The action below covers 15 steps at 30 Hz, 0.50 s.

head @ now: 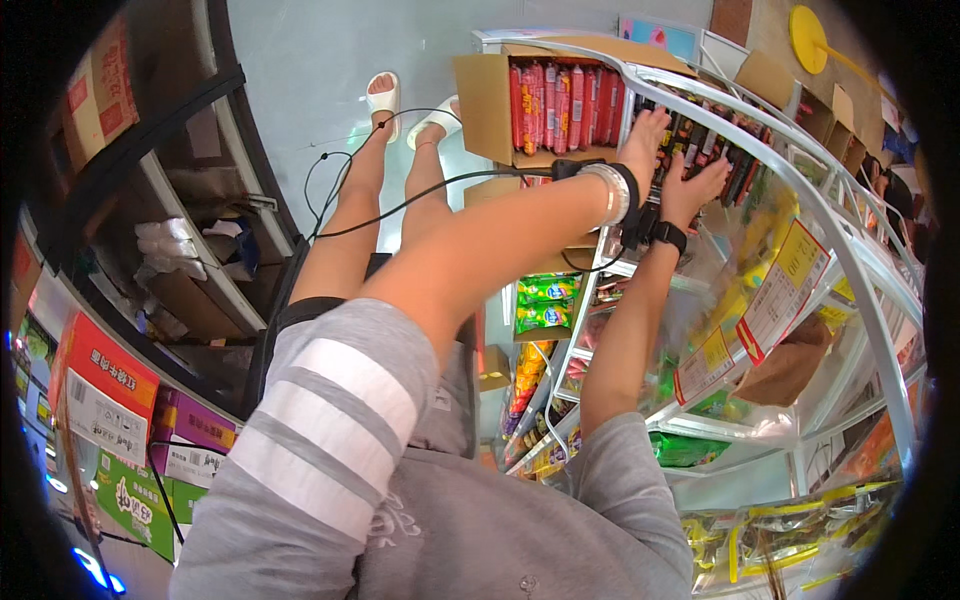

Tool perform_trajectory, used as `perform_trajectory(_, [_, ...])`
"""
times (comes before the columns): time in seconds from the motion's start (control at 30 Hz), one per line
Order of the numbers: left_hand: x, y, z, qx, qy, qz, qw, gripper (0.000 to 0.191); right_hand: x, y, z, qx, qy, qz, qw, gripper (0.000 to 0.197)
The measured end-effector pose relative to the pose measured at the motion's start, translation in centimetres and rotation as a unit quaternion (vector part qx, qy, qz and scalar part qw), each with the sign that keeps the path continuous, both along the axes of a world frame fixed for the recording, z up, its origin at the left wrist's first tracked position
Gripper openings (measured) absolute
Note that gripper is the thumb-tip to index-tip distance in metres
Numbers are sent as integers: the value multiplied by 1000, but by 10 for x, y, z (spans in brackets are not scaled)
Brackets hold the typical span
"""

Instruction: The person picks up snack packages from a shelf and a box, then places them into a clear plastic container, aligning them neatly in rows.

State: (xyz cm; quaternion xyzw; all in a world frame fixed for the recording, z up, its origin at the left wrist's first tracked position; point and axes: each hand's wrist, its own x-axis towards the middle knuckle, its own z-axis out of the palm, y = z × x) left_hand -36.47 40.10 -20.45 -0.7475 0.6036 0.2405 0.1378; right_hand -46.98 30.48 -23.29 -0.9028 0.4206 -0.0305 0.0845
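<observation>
My left hand [643,148], with pale bracelets [606,193] and a black strap at the wrist, reaches across to a row of dark snack packets [686,139]. Its fingers point at the near end of the row; whether they grip a packet is unclear. Close beside it, my right hand [694,191] lies over the same packets, thumb apart from the fingers. A black watch [667,236] is on that wrist. Left of the dark row, an open cardboard box [480,105] holds upright red and pink packets [566,105].
A curved white metal rail [787,150] runs along the rack, with price signs [787,289] on its front. Green packets [547,304] fill a lower box. A black cable [450,180] hangs across my legs. Noodle cartons [112,390] stand at left, near a dark-framed shelf [217,187].
</observation>
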Motion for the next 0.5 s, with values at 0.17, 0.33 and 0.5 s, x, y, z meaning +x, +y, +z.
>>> perform_trajectory(0.17, [1,-10,-29,55,-44,23,997,81,8,24,19,22,-99,-97,990,70])
perform_trajectory(0.33, [0,1,-12,0,-39,-26,999,70,-68,31,46,105,-55,-344,931,55])
perform_trajectory(0.5, [12,14,-7,-278,-50,76,956,52,-92,9,29,251,25,-454,855,40])
